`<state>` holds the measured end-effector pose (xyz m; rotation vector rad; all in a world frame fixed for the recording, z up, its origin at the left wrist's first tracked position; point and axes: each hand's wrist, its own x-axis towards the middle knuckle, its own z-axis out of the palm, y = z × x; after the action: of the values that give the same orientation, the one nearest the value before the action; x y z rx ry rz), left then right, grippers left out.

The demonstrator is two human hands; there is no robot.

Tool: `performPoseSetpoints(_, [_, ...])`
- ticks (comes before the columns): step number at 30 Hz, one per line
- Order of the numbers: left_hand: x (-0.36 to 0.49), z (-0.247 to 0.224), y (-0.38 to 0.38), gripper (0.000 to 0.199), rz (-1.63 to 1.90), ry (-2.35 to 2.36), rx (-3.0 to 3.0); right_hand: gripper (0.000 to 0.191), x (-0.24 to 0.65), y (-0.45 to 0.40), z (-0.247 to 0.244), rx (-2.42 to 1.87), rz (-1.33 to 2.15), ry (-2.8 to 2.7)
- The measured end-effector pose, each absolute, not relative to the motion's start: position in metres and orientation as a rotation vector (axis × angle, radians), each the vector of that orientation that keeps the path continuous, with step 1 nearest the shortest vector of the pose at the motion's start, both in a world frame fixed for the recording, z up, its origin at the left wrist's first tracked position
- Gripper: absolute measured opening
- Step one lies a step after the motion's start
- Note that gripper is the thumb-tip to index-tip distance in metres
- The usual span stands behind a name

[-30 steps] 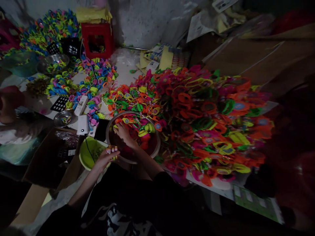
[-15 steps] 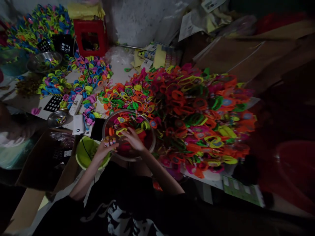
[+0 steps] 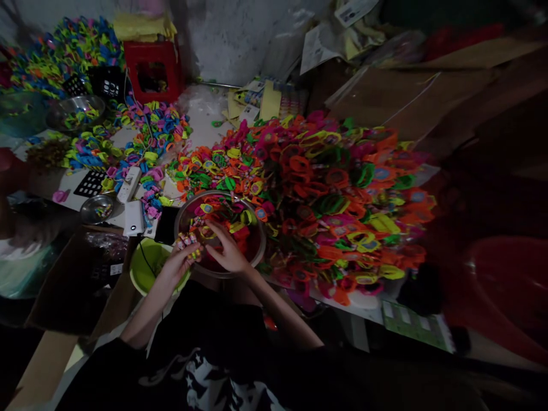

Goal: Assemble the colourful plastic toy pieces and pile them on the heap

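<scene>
My left hand point(image 3: 174, 264) is closed around a row of small patterned packets point(image 3: 188, 244), which stick up past its fingers at the left rim of a round basin point(image 3: 262, 246). The packets' exact kind is too dim to tell. My right hand point(image 3: 231, 254) reaches over the basin with thumb and fingers apart, close to the packets; nothing shows in its grasp. Inside the basin lie bright plastic toy watches, among them a yellow one point(image 3: 237, 226), and red pieces partly hidden by my right hand.
A large heap of toy watches point(image 3: 338, 222) covers the table right of the basin. A green bowl point(image 3: 137, 268), a white power bank point(image 3: 133, 218), a power strip point(image 3: 129, 184) and a small metal bowl point(image 3: 88, 212) stand left. Another person's arm point(image 3: 8, 211) shows at far left.
My right hand has drawn nearer my left hand, its fingers now beside the packets. The packets have tilted in my left hand. The whole view has shifted slightly.
</scene>
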<state>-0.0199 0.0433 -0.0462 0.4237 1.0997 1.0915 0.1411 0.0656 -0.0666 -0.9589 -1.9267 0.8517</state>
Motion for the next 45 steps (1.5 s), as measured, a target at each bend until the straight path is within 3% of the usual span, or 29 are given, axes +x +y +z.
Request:
performPoseSetpoints(3, [-0.016,-0.039,0.038,0.031,1.032,1.069,0.452,0.054,0.148,0.066,-0.061,-0.999,0.752,-2.013])
performPoseSetpoints(11, [-0.008,-0.022,0.037,0.035,1.005,1.254,1.143,0.028,0.169,0.063,-0.036,-1.026,0.693,-2.002])
performPoseSetpoints(37, [-0.008,0.001,0.023,0.031,0.618,1.516,2.175,0.038,0.176,0.044,0.011,-1.287,0.136,-2.539])
performPoseSetpoints(45, [-0.006,0.01,0.019,0.031,0.451,1.628,2.316,0.036,0.174,0.043,0.009,-1.292,0.087,-2.484])
